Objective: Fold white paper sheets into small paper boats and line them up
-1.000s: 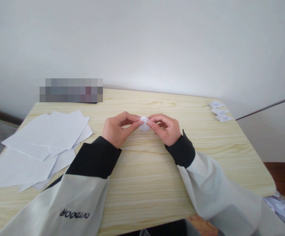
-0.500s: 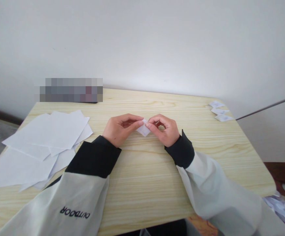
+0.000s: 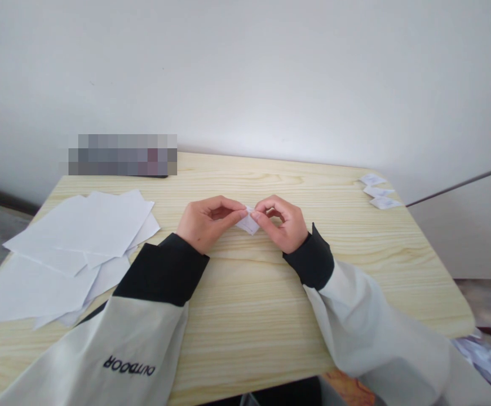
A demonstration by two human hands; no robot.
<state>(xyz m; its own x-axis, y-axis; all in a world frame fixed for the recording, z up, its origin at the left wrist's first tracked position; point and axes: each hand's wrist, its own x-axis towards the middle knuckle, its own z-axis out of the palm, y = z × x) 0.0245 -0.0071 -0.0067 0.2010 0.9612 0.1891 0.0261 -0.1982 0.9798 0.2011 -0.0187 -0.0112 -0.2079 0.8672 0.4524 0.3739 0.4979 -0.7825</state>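
A small folded piece of white paper (image 3: 248, 224) sits between my two hands at the middle of the light wooden table (image 3: 249, 316). My left hand (image 3: 205, 220) pinches its left side with thumb and forefinger. My right hand (image 3: 283, 221) pinches its right side, fingers curled. The paper is low, just above or on the tabletop, partly hidden by my fingertips.
A loose pile of white paper sheets (image 3: 71, 248) covers the table's left part. Three small folded paper pieces (image 3: 378, 192) lie at the far right corner. A blurred dark object (image 3: 122, 155) rests at the back edge by the white wall. More paper scraps (image 3: 488, 361) lie below right.
The folded paper has turned from an upright diamond to a flatter, lower shape. Both hands have closed in slightly and stayed pinched on it.
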